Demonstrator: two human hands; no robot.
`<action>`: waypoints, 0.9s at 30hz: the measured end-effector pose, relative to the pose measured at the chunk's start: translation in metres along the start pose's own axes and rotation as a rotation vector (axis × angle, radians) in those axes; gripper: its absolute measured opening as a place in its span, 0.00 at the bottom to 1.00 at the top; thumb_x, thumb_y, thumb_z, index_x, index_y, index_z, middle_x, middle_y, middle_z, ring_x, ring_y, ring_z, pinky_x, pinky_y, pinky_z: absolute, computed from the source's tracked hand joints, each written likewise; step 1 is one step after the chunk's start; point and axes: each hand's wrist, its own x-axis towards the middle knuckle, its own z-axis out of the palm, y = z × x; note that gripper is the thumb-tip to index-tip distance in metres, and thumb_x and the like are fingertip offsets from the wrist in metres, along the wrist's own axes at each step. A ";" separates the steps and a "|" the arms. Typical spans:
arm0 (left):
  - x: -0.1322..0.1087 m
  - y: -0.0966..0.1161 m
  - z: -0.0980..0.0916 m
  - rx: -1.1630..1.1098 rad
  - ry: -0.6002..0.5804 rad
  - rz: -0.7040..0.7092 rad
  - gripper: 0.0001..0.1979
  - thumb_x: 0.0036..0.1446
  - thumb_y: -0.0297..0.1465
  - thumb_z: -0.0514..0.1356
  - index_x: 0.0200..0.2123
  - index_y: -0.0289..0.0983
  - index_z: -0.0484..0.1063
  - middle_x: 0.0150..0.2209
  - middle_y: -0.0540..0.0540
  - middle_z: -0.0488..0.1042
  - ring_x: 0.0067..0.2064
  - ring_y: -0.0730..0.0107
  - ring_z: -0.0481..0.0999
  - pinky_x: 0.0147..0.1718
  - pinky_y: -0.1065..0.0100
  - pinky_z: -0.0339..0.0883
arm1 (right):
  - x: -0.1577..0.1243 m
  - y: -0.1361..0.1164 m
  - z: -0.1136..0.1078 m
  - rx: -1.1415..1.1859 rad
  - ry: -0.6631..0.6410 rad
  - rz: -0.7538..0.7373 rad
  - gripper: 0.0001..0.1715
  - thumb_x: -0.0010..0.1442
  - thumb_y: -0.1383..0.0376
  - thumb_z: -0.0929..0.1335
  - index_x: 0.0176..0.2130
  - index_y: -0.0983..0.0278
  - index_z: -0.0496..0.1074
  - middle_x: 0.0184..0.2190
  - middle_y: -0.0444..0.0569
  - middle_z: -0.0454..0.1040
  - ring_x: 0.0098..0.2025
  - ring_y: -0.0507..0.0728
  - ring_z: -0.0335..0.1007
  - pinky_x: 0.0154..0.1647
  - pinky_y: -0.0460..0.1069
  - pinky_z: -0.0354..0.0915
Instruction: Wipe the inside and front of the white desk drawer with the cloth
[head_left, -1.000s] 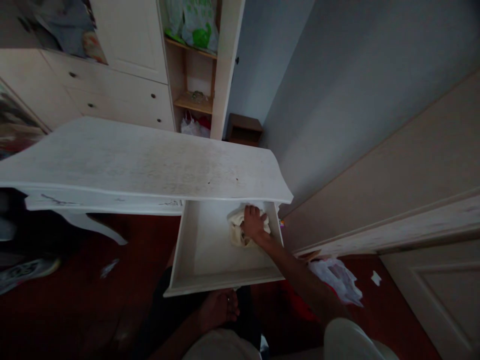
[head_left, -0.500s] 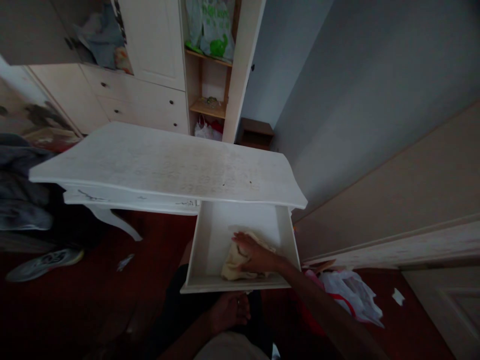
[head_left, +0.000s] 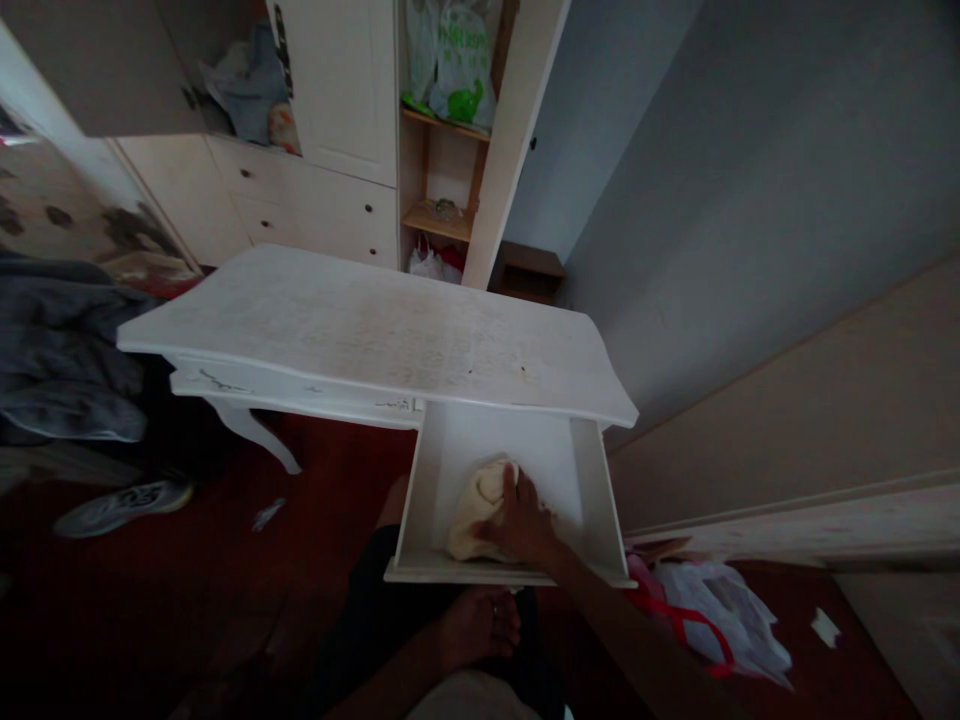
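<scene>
A white table (head_left: 360, 320) with a stained top has its right drawer (head_left: 442, 430) pulled out toward me. Inside, near the drawer's front, lies a crumpled cream cloth (head_left: 469, 510). My right hand (head_left: 521, 525) rests on the cloth's right side, with its fingers bent over it and gripping it. Below the drawer front, my left hand (head_left: 480, 628) is near my lap, palm up with fingers curled; it is dim, and nothing shows in it.
Plastic bags (head_left: 720, 610) lie on the floor right of the drawer. A shoe (head_left: 124, 507) and grey clothes (head_left: 67, 350) are at the left. Behind the table stands a white cabinet (head_left: 322, 210); a wall (head_left: 750, 250) rises at the right.
My right hand has turned so its fingers point more forward, and the cloth is bunched up more under it. The view has shifted, moving the table rightward in the picture.
</scene>
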 end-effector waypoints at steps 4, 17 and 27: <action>0.001 -0.001 -0.002 0.000 -0.011 0.015 0.15 0.59 0.36 0.56 0.30 0.31 0.75 0.28 0.43 0.78 0.28 0.66 0.77 0.30 0.66 0.63 | 0.019 -0.030 0.007 -0.070 0.127 -0.058 0.60 0.55 0.46 0.68 0.71 0.66 0.36 0.72 0.63 0.35 0.71 0.72 0.35 0.57 0.72 0.53; -0.007 -0.001 0.010 0.046 0.016 0.055 0.15 0.59 0.38 0.57 0.31 0.32 0.76 0.30 0.44 0.78 0.28 0.69 0.77 0.28 0.68 0.64 | 0.087 -0.086 0.009 -0.193 0.606 -0.452 0.38 0.57 0.64 0.69 0.63 0.70 0.59 0.66 0.67 0.54 0.64 0.70 0.50 0.59 0.62 0.49; -0.007 -0.004 0.010 0.076 0.062 0.089 0.16 0.59 0.39 0.56 0.30 0.32 0.75 0.30 0.45 0.78 0.27 0.70 0.76 0.26 0.69 0.64 | 0.112 -0.042 -0.025 -0.368 0.634 -0.298 0.32 0.59 0.66 0.65 0.61 0.69 0.62 0.56 0.64 0.68 0.55 0.66 0.60 0.52 0.58 0.55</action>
